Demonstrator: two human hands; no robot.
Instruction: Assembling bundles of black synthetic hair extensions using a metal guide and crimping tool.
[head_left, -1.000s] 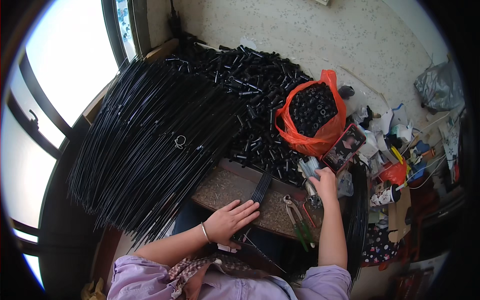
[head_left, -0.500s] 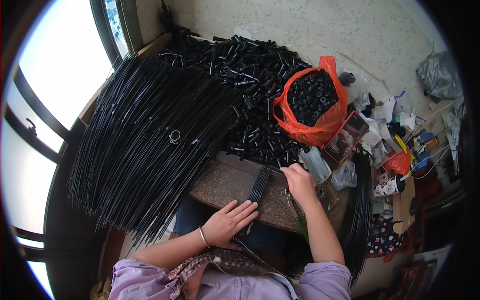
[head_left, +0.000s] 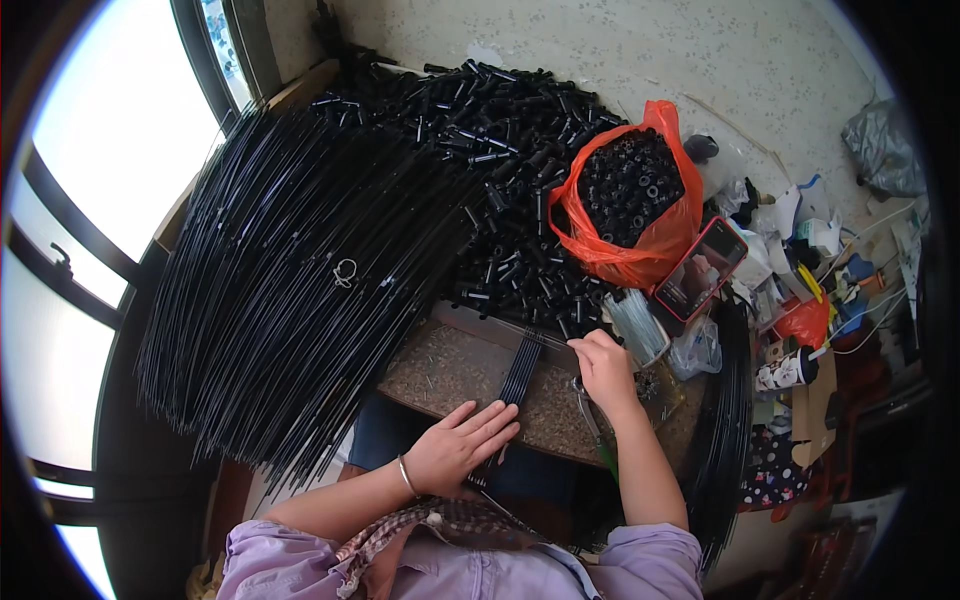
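Note:
My left hand [head_left: 465, 440] lies with outstretched fingers on a small row of thin black rods [head_left: 520, 370]. The rods lie side by side on the brown speckled board [head_left: 400, 370], their far ends at its raised back edge. To the right of those ends, my right hand [head_left: 605, 372] is closed in a pinch. A thin, pale line runs from its fingertips toward the rod ends; what it is I cannot make out. Pliers [head_left: 588, 408] with a green handle lie beside and partly under my right wrist.
A large sheaf of long black rods [head_left: 290, 280] fills the left. Short black tubes [head_left: 500, 130] are heaped behind the board. At the right stand a red plastic bag [head_left: 640, 262] of small black parts, a phone [head_left: 700, 268], a clear packet [head_left: 638, 325] and a patterned cup [head_left: 785, 372].
My right hand has shifted only slightly, and the pale line by its fingertips now shows more clearly. The left hand stays on the rods. The whole view has moved a little.

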